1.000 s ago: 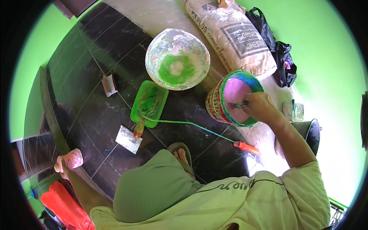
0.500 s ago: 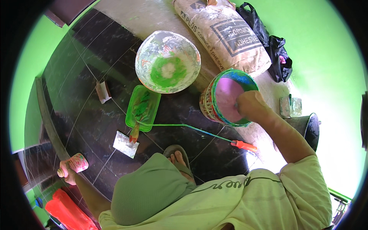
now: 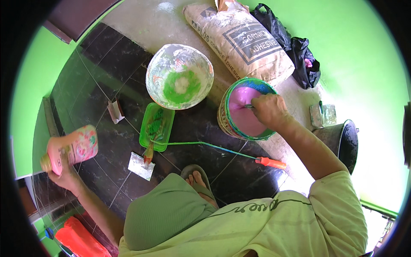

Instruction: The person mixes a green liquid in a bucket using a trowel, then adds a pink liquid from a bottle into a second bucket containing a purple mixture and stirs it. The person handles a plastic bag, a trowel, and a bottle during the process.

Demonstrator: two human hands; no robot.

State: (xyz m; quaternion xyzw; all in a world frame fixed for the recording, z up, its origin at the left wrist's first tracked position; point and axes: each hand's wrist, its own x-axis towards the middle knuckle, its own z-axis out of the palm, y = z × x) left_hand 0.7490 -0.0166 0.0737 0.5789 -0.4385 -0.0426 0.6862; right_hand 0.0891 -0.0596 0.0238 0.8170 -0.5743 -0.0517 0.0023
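Note:
My left hand (image 3: 65, 173) is closed around a pink bottle (image 3: 73, 149) with a flowered label, its capped end tilted down to the left. Over at the right, my right hand (image 3: 269, 109) is a fist above the paint bucket (image 3: 220, 113). A short bit of a thin dark stick (image 3: 247, 106) shows at its fingers; the rest is hidden by the hand and the paint. Pink paint (image 3: 252, 122) fills the lower part of the bucket, with a brighter purple-pink streak near the stick.
A white bowl (image 3: 201, 81) with green residue stands left of the bucket. Nearer are a green tray (image 3: 144, 128), a paintbrush (image 3: 148, 153), a white scraper plate (image 3: 141, 167) and a roller handle (image 3: 272, 162). A paper sack (image 3: 278, 64), black bags (image 3: 302, 55) and a black bucket (image 3: 350, 141) line the right.
My left hand has raised the pink bottle forward and up, and it looks larger. My right hand has shifted left over the bucket, where a brighter streak now shows in the paint.

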